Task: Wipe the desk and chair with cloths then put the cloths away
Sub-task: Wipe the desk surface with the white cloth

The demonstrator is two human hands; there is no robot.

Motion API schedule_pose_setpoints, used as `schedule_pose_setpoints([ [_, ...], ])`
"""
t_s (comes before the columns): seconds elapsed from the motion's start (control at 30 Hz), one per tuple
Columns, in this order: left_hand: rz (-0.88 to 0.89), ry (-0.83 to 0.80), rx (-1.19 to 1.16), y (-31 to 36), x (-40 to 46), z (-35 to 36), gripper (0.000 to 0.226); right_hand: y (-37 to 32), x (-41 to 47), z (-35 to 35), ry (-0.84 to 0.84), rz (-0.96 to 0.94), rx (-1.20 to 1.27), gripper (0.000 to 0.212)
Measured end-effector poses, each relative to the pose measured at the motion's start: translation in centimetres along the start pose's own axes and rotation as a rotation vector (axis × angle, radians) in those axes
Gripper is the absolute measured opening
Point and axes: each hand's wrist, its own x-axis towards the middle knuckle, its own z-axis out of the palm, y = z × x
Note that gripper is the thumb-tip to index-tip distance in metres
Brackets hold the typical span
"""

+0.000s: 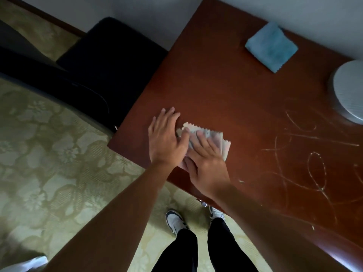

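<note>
The person stood at the near corner of the desk, both arms reaching forward over it. A pale cloth with a zigzag edge lay folded on the wood close to that corner, and both hands were on it. The left hand lay flat with straight, spread fingers, its thumb side on the cloth's left edge and its fingertips on bare wood. The right hand pressed down on the cloth with straight fingers too, so neither hand gripped anything. A blue cloth (also folded, also zigzag-edged) sat well apart at the far side of the desk, near the wall. A round grey object stood at the desk's right edge; whether it held anything could not be told. Pale scratch marks ran across the wood on the right. The black chair stood just beside the desk's left end, on the patterned floor.
</note>
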Motion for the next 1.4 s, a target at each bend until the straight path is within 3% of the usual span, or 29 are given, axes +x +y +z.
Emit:
schedule_pose_setpoints([
  [0.1, 0.04, -0.012, 0.018, -0.7, 0.1, -0.2, 0.054, 2.8, 3.5, -1.1, -0.075, -0.045, -0.034, 0.043],
  [0.2, 0.1, -0.017, 0.129, -2.4, 0.4, -0.6, 0.047, 7.3, 10.8, -3.0, -0.057, 0.144, -0.108, 0.048],
  [0.33, -0.057, 0.049, 0.133, -2.1, 0.9, -0.6, 0.046, 9.3, 21.0, -3.2, -0.067, 0.271, -0.17, 0.049],
  [0.57, -0.105, 0.057, 0.099, -2.2, 0.8, -0.8, 0.06, 2.6, 20.4, 2.0, -0.132, -0.121, -0.111, 0.047],
  [0.77, -0.099, 0.052, 0.082, -2.3, 1.0, -0.8, 0.051, 9.5, 28.6, -1.4, 0.008, 0.253, -0.195, 0.046],
  [0.9, -0.086, 0.041, 0.092, -2.4, 1.1, -0.9, 0.053, 7.7, 23.5, -0.3, 0.014, 0.081, -0.108, 0.044],
  [1.03, -0.071, 0.046, 0.124, -2.8, 1.0, -0.9, 0.054, 7.5, 14.3, -1.2, -0.094, -0.11, -0.079, 0.042],
  [1.23, -0.009, 0.047, 0.199, -2.6, 1.0, -0.7, 0.05, 16.7, 14.8, -7.8, 0.011, 0.335, -0.068, 0.055],
  [1.3, 0.021, 0.035, 0.212, -2.6, 0.8, -0.6, 0.049, 15.3, 10.8, -7.5, 0.014, 0.324, -0.023, 0.05],
  [1.4, 0.08, 0.011, 0.207, -2.5, 0.6, -0.6, 0.047, 13.2, 2.8, -7.2, -0.025, 0.117, -0.043, 0.042],
])
